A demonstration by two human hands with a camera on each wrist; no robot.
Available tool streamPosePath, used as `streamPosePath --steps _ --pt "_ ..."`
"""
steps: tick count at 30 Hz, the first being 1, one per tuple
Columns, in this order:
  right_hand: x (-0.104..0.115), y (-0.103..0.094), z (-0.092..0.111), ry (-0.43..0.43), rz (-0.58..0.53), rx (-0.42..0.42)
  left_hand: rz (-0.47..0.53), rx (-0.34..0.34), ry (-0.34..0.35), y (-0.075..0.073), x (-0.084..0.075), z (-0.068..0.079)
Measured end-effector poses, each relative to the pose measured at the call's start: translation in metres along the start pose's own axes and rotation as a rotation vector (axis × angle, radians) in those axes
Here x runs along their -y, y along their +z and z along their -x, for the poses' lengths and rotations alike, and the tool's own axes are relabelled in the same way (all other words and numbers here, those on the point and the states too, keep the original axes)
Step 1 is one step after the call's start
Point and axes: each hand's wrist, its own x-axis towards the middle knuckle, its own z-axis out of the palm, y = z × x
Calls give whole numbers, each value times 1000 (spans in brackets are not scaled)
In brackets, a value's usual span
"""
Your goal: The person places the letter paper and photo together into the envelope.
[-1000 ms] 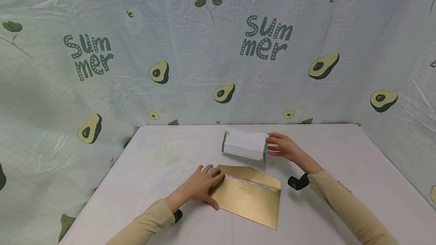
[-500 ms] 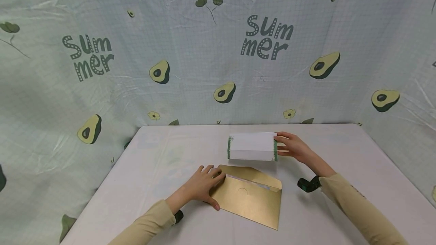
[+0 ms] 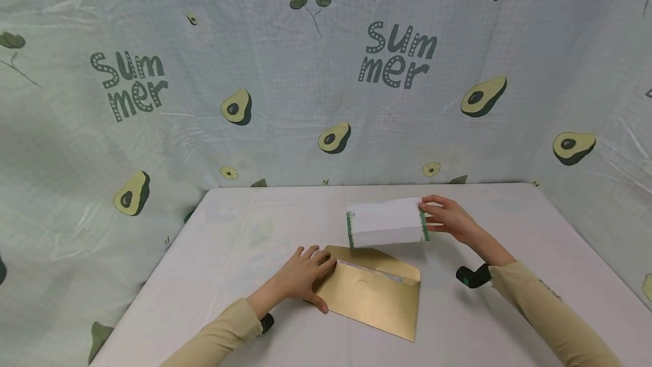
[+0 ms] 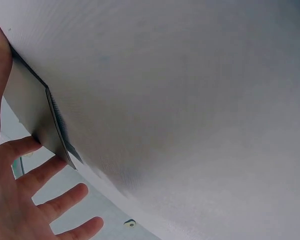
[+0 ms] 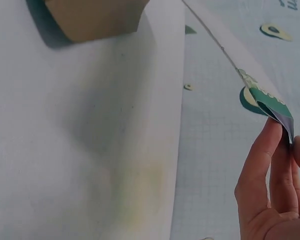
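Pinching the folded paper [image 3: 388,223] by its right end with the right hand [image 3: 451,222], just beyond the gold envelope [image 3: 374,302], and resting the left hand [image 3: 303,276] spread-fingered on that envelope; probably light, bendy, easily creased, so best held by edges.

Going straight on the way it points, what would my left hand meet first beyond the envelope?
Probably the folded white paper in your right hand; its height above the table is unclear, so your left hand might pass underneath.
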Motion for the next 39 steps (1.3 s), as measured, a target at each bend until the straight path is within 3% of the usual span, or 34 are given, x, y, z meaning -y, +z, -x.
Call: streamPosePath --steps 10,25,33,39 --pt "-6 -11 -1 37 89 -24 -20 -39 11 2 3 0" --pt "-23 -26 -3 87 123 -65 -9 -55 13 3 2 1" --pt "-32 -31 -1 134 187 -108 -2 -27 4 1 1 1" --pt "-39 -31 0 116 258 -114 -7 -31 1 1 0 1"
